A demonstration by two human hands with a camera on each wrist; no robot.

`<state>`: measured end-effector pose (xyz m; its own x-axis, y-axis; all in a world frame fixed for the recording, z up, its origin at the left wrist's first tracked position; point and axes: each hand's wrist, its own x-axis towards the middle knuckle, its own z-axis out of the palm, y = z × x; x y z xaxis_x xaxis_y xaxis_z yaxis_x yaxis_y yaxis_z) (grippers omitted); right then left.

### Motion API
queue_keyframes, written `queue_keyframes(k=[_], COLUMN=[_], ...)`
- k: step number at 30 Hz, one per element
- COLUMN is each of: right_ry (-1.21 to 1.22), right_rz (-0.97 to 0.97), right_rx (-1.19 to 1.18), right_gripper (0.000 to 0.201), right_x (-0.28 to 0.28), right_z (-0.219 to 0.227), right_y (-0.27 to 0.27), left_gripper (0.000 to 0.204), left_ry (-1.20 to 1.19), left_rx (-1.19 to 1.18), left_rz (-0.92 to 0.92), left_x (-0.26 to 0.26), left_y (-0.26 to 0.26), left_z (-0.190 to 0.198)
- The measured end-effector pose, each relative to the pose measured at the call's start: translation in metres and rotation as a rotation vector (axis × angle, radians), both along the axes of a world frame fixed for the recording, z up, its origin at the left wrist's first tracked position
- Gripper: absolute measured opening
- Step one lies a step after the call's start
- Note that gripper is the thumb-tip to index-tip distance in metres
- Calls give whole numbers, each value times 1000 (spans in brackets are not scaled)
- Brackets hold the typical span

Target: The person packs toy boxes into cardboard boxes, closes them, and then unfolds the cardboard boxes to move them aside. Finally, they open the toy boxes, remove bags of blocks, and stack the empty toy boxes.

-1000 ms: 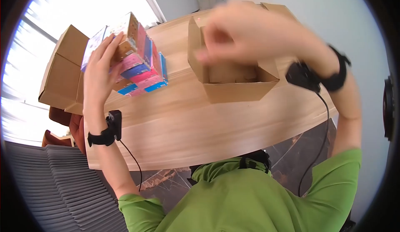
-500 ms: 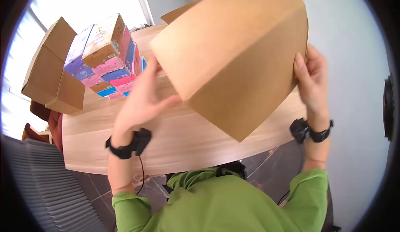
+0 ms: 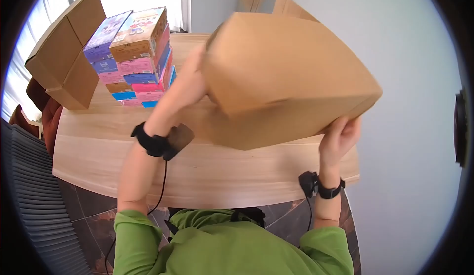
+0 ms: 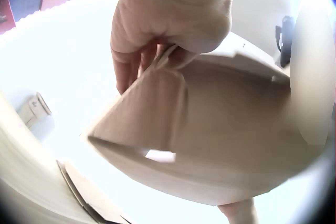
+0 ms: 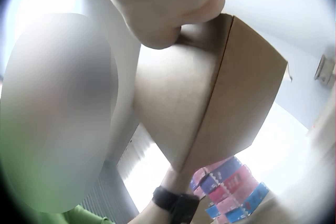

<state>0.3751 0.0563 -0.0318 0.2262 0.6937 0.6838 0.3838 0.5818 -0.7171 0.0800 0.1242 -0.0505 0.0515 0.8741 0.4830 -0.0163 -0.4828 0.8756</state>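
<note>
A brown cardboard box is held up, tilted, over the table in the head view. My left hand grips its left edge; in the left wrist view the fingers and thumb pinch the cardboard wall, and the hollow inside shows. My right hand holds the box's lower right edge with bent fingers. Part of that hand is hidden behind the box. To the left stands a stack of small printed boxes in purple, brown, pink and blue, apart from both hands.
Another cardboard box with flaps spread stands at the table's left end, beside the stack. Behind the held box is more cardboard, partly hidden. The wooden table has a curved front edge. A wall runs along the right.
The cardboard box was on the table, then was lifted and turned over. My left hand has left the small-box stack for the box's left edge; my right hand has moved to its lower right.
</note>
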Motion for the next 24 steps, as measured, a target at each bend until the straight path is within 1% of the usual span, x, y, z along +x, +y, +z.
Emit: queue_keyframes(k=[2, 3, 5, 7, 8, 10, 12, 13, 14, 16, 17, 19, 20, 22, 23, 24], right_ry=[297, 406, 530, 623, 662, 731, 728, 731, 597, 425, 389, 464, 575, 690, 688, 747], right_rz=[80, 119, 133, 105, 96, 81, 114, 155, 201, 261, 277, 267, 239, 394, 577, 637], right_rx=[79, 124, 141, 58, 1, -137, -254, -325, -392, -417, -376, -365, -395, -328, -230, -217], right_gripper=[25, 26, 27, 29, 29, 31, 32, 37, 38, 38, 39, 38, 38, 36, 36, 31], right_x=[6, 3, 1, 6, 12, 29, 33, 9, 17, 22, 22, 17, 14, 18, 26, 30], right_z=[20, 29, 34, 27, 20, 5, 0, 19, 11, 0, -5, -8, -8, -14, -18, -19], right_y=[22, 23, 27, 43, 52, 85, 105, 86, 88, 88, 86, 85, 86, 85, 83, 80], left_gripper=[40, 38, 34, 27, 26, 23, 22, 22, 21, 21, 22, 23, 23, 24, 23, 22], left_ry=[102, 164, 294, 453, 466, 484, 497, 504, 357, 63, 59, 54, 90, 162, 138, 113], left_rx=[-230, -240, -262, 34, 134, 184, 173, 167, 83, -83, -52, 9, 34, 84, 68, 50], left_rz=[-37, -51, -83, -130, -116, 68, 367, 518, 420, 224, 219, 210, 216, 222, 184, 147], left_x=[17, 20, 27, 39, 44, 55, 47, 41, 34, 22, 22, 24, 26, 31, 32, 34], left_y=[-26, -33, -45, -52, -49, -45, -18, -6, 2, 9, 10, 12, 11, 3, 1, 0], left_z=[52, 56, 60, 79, 78, 83, 80, 79, 83, 92, 90, 84, 85, 88, 89, 90])
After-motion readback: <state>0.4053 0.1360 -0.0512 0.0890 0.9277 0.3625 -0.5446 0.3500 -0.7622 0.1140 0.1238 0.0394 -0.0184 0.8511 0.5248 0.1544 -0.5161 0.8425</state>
